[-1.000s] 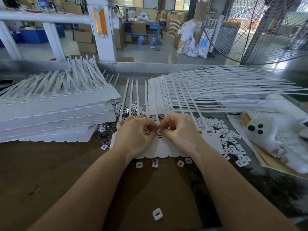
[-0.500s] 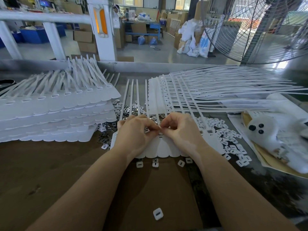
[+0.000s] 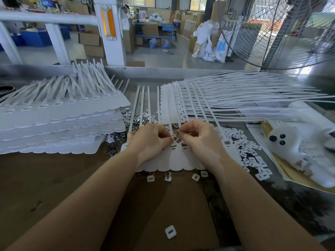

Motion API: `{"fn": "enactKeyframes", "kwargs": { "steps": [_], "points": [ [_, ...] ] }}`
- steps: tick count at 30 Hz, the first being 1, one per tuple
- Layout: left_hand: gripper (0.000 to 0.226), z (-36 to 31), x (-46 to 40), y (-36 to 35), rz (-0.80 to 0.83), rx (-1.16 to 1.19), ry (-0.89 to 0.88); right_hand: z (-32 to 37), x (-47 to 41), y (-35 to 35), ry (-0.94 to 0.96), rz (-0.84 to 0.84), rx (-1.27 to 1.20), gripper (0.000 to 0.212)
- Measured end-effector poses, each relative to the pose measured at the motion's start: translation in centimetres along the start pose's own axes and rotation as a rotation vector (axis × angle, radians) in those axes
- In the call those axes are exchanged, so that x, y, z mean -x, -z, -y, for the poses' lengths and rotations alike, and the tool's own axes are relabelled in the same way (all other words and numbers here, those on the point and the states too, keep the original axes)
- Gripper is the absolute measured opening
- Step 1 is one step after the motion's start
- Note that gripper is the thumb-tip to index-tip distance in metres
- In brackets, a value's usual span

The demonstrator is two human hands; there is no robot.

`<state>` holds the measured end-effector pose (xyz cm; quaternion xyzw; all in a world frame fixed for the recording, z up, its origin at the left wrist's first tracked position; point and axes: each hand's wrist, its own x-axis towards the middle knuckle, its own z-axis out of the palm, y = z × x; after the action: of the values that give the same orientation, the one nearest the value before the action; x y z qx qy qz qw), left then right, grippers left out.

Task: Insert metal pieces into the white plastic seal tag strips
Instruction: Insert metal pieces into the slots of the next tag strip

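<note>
Both hands hunched over the white plastic seal tag strip [image 3: 178, 158] mid-bench: left hand [image 3: 150, 140] pinching it steady, right hand [image 3: 198, 137] pinching what was probably a small metal piece, with spares [image 3: 133, 122] handy at 11 o'clock.

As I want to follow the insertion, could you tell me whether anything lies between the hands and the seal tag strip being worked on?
Nothing visible does. The left hand and right hand both rest directly on the seal tag strip, fingertips meeting over its slots; what they pinch is too small to tell.
</note>
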<state>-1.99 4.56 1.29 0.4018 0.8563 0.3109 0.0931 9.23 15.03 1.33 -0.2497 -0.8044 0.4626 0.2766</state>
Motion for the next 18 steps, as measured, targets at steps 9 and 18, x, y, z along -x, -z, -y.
{"fn": "enactKeyframes", "kwargs": {
  "steps": [9, 18],
  "points": [
    [0.012, -1.0, -0.7, 1.3, 0.227, 0.177, 0.045, -0.2, -0.2, 0.1, -0.053, -0.054, -0.144, 0.008],
    [0.014, -1.0, -0.8, 0.8, 0.19, 0.107, 0.091, -0.6, -0.3, 0.2, -0.059, -0.099, -0.19, 0.008]
  ]
}}
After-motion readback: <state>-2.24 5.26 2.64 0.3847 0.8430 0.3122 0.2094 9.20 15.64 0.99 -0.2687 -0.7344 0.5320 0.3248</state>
